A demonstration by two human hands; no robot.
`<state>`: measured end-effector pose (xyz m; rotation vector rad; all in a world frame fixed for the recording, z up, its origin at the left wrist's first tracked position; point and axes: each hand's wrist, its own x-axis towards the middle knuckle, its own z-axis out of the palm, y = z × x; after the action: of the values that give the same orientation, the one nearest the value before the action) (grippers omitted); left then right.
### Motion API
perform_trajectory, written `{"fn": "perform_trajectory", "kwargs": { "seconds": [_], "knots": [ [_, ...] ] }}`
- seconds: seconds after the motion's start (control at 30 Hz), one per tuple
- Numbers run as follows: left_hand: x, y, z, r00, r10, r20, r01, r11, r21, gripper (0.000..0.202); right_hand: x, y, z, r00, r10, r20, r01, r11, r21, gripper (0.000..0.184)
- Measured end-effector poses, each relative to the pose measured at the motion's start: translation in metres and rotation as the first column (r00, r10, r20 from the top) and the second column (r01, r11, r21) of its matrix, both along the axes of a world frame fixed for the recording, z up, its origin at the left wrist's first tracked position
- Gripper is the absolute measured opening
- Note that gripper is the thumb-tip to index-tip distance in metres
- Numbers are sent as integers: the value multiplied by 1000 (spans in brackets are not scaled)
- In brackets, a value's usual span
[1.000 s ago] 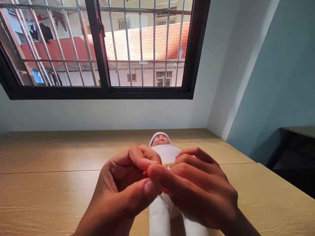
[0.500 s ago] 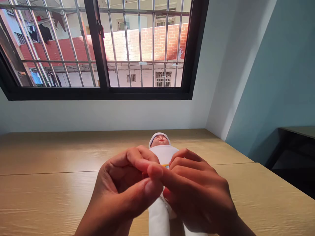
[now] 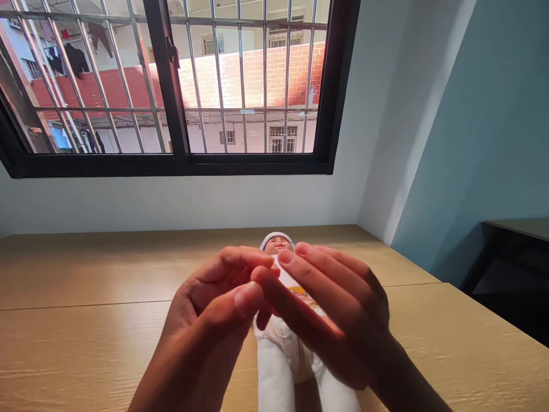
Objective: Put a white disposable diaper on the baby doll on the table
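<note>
The left hand (image 3: 206, 303) curls closed on one end of a white printed strip (image 3: 295, 284), and the right hand (image 3: 332, 309) grips the strip from above. The strip sits over the belly of a baby doll (image 3: 277, 243), which wears a diaper (image 3: 274, 343) and lies on its back on the wooden table (image 3: 86, 343).

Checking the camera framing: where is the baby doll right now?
In the head view, the baby doll lies on its back on the wooden table, below the window, with the left hand and right hand over its middle.
</note>
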<state>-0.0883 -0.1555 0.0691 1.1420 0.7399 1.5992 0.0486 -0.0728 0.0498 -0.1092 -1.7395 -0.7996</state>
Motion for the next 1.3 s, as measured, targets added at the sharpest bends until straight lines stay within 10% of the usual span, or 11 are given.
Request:
{"fn": "perform_trajectory", "kwargs": {
  "seconds": [0.67,1.3],
  "knots": [
    [-2,-1,-4,996,-85,31,85,996,-12,10,1,-6,-8,989,120,83,-107,984,-139,28],
    [3,3,-10,997,78,27,-79,996,37,11,-2,15,-17,983,37,178,-44,998,34,28]
  ]
}}
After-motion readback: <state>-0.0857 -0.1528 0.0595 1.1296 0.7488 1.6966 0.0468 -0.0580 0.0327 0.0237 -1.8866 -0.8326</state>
